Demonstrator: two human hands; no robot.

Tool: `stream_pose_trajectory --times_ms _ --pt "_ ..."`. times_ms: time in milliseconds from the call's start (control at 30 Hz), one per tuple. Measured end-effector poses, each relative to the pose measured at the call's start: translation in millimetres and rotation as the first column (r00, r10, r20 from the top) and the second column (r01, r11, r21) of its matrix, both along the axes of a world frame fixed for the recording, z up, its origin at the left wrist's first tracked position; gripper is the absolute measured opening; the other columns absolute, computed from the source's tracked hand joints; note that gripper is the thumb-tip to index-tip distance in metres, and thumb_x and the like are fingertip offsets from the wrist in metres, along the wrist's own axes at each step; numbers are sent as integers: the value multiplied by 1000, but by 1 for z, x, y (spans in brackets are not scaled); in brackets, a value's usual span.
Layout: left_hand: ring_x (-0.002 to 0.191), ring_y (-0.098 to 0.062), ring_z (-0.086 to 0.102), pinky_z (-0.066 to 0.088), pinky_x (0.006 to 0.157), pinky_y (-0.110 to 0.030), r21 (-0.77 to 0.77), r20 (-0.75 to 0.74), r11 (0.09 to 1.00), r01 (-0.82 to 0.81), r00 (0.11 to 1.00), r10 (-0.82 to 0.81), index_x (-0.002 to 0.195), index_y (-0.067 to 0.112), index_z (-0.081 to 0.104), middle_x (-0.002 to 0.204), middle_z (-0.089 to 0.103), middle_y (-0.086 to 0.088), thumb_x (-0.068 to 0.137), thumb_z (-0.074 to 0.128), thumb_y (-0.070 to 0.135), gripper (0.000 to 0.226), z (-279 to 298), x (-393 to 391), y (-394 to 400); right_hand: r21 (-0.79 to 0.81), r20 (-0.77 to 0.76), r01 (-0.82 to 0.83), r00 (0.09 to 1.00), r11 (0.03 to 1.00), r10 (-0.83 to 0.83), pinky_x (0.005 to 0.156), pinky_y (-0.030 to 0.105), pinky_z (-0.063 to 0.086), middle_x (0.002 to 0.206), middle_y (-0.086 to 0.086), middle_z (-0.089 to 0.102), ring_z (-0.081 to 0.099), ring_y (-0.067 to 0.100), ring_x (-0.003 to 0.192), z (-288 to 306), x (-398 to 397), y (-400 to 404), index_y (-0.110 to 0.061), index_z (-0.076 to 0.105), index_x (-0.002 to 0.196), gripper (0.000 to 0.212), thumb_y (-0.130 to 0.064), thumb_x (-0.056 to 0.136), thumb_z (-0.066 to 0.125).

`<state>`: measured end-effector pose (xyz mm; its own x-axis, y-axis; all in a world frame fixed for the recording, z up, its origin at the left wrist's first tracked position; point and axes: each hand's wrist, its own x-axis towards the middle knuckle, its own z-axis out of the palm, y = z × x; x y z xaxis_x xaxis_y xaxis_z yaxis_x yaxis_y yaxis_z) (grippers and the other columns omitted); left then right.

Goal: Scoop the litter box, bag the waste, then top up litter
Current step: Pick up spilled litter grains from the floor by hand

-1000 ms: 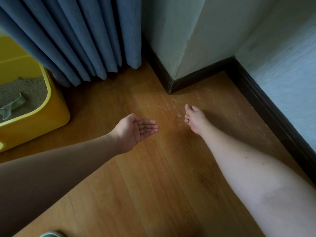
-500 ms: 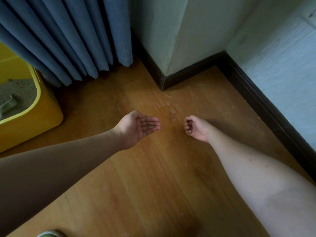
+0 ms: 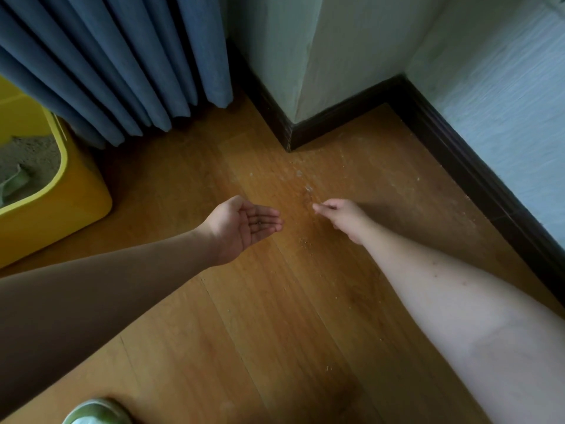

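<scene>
Low over the wooden floor (image 3: 275, 301), the left hand (image 3: 241, 226) was held palm up with fingers straight and together, cupped as a tray; a few dark grains lay on its fingers. The right hand (image 3: 342, 217) hovered just beside it, thumb and fingertips drawn to a pinch pointing toward the left palm, holding at most a crumb too small to confirm. Half a second before, that hand was loosely curled above the boards; a second before, it reached further out toward the spill. The judgement is that stray litter was being picked up grain by grain and passed into the left palm.

Scattered litter grains (image 3: 305, 191) lay on the floor between and beyond the hands, thinning toward the dark skirting board (image 3: 336, 117). Well apart to the left stood the yellow litter box (image 3: 61, 215), holding litter, with a pale green scoop (image 3: 13, 182) resting in it. Blue curtains (image 3: 122, 71) hung behind. A green rounded object (image 3: 94, 413) showed at the bottom edge; its identity could not be told. No waste bag was visible.
</scene>
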<state>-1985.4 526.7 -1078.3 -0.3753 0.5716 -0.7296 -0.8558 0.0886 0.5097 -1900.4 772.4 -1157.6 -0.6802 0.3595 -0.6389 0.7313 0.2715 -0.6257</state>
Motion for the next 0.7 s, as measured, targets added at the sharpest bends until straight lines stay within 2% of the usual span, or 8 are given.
stream_pose_trajectory --times_ms 33,133,200,267,367,467,600,700 --pt "99 -34 70 60 80 -32 -9 1 1000 8 1000 -8 112 -14 62 110 68 -29 95 28 12 46 -1 1 1 23 -1 -90 996 996 91 93 33 43 111 -9 60 54 12 105 0 1 -3 -24 66 113 38 -49 85 64" --pt "97 -33 70 59 81 -32 -43 11 998 44 999 -44 113 -15 61 109 68 -29 95 28 12 46 -3 6 4 99 -4 -340 940 935 342 85 28 39 108 -11 59 53 10 104 1 6 -14 -28 70 100 22 -39 81 73" --pt "97 -33 71 59 83 -32 -56 23 996 62 998 -61 112 -14 62 109 69 -29 95 28 12 47 -5 9 5 137 -12 -410 909 902 416 79 28 41 106 -9 61 55 11 101 -1 11 -18 -29 70 96 23 -38 76 77" --pt "97 -32 71 59 84 -32 -65 31 995 73 997 -71 111 -14 62 108 69 -28 95 27 12 47 -7 12 5 171 -4 -453 888 875 460 74 29 44 100 -5 63 57 14 96 -4 17 -21 -29 69 95 25 -38 73 79" --pt "98 -33 70 56 86 -34 -74 38 994 83 996 -81 110 -13 63 108 69 -29 94 27 12 47 -11 17 5 227 -7 -480 869 847 494 76 32 47 98 -1 63 59 17 95 -13 26 -21 -29 65 93 23 -35 76 78" --pt "97 -32 71 57 84 -33 -83 38 992 91 995 -88 108 -13 64 107 69 -28 94 28 12 46 -13 21 6 266 -33 -452 878 851 477 78 29 45 101 -6 64 57 13 98 -17 32 -21 -29 64 93 17 -32 80 74" --pt "94 -32 71 59 82 -31 -102 31 991 89 996 -86 108 -13 64 106 70 -28 94 28 11 45 -12 23 6 387 -76 -467 843 795 532 71 24 39 85 -14 56 53 10 82 -19 33 -23 -25 67 91 8 -30 85 69" --pt "95 -32 71 59 84 -31 -106 26 991 82 996 -80 108 -13 64 105 70 -28 94 28 11 46 -11 22 3 432 -100 -454 835 780 541 73 25 42 87 -14 57 53 8 81 -24 35 -25 -24 66 91 6 -29 89 65"
